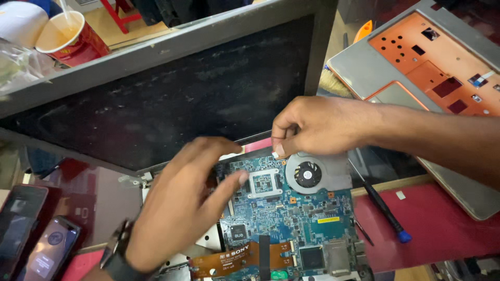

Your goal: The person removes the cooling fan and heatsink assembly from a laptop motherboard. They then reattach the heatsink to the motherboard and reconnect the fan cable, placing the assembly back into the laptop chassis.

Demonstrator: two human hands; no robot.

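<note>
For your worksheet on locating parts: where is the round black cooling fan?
Head view, right of centre: the round black cooling fan sits at the blue circuit board's upper right corner, just below the right hand.

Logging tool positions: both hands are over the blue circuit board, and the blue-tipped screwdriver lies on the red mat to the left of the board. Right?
Not quite. The head view shows the screwdriver on the red mat to the right of the circuit board, not the left. The left hand and right hand are over the board as stated.
</note>
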